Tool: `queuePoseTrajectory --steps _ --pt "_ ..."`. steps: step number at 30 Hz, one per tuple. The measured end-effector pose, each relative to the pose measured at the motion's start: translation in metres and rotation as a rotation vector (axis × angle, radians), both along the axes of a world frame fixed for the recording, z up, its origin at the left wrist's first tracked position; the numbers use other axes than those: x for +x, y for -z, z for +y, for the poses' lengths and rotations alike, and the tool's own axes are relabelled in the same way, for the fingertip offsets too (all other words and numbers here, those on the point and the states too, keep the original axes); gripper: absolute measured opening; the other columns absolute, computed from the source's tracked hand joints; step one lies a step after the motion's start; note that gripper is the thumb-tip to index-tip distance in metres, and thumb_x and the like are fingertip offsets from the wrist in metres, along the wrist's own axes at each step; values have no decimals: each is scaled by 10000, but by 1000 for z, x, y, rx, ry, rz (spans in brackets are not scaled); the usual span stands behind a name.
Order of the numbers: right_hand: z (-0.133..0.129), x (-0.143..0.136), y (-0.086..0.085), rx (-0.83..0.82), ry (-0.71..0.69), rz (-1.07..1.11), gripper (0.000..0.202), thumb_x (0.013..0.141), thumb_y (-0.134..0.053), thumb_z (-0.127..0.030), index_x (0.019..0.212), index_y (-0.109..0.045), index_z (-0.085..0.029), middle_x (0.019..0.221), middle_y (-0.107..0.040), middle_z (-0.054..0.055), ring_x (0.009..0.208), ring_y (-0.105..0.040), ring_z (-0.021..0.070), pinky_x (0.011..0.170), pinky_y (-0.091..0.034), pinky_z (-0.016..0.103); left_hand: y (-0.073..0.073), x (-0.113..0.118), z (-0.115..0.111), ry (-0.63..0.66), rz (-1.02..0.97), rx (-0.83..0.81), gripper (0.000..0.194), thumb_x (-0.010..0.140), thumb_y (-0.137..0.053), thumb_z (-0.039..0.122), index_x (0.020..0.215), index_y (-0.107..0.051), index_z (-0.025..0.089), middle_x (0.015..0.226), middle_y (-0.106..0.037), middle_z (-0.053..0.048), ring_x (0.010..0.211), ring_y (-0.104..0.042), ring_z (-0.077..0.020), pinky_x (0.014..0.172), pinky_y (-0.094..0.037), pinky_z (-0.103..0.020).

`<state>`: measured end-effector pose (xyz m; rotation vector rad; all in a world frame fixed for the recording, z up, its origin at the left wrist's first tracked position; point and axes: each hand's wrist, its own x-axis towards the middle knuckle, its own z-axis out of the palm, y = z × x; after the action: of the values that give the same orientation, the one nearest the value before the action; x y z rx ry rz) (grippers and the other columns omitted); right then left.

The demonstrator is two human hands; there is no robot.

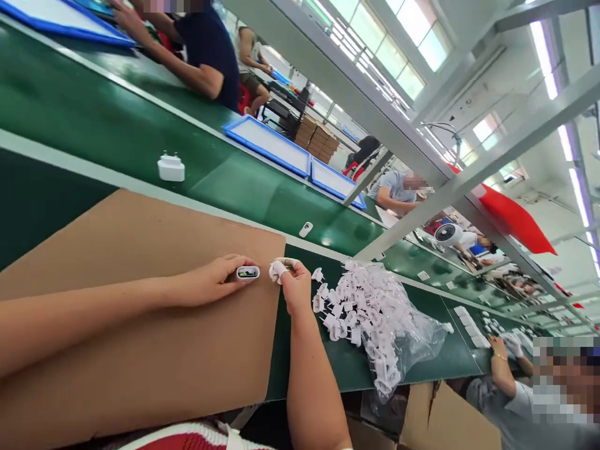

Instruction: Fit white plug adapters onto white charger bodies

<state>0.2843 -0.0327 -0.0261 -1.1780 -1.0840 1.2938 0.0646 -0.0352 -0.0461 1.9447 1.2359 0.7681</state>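
My left hand (227,278) is closed round a white charger housing (248,273), whose open end shows parts inside. Just to its right, my right hand (293,281), with white covers on some fingertips, pinches a small white plug piece (274,271). The two pieces are apart, above the right edge of a brown cardboard sheet (187,350). Right of my right hand, many white plug pieces (360,300) spill from a clear plastic bag (422,337).
A green conveyor belt (225,181) runs beyond the cardboard, carrying a white charger (171,167) and a white housing (306,229). Blue-framed trays (267,145) lie past it. A co-worker's hands (504,347) are at the right; a metal post slants over the belt.
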Motion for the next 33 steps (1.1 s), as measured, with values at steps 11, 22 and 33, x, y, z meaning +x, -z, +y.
queuePoseTrajectory --steps 11,22,33 --pt "-21 -14 -10 564 -30 -856 174 967 -705 -335 1064 -797 -223 1042 -750 98 1013 -676 241 886 -580 370 9 0 -5 -23 -217 -33 543 824 -649 702 1068 -762 230 1042 -750 -75 995 -683 -292 839 -561 -353" --pt "-15 -26 -8 591 -240 -1174 340 874 -562 2 1067 -750 -206 1063 -718 77 1050 -659 230 940 -561 350 10 -2 -1 -9 -250 -14 448 804 -657 662 806 -712 217 902 -727 -66 873 -646 -266 756 -500 -352" --pt "-5 -26 -17 581 -276 -1339 263 807 -626 -4 854 -762 -224 878 -669 41 906 -639 222 803 -520 310 3 -5 2 9 -229 -98 440 736 -687 649 832 -729 222 921 -736 -54 898 -671 -282 760 -488 -353"
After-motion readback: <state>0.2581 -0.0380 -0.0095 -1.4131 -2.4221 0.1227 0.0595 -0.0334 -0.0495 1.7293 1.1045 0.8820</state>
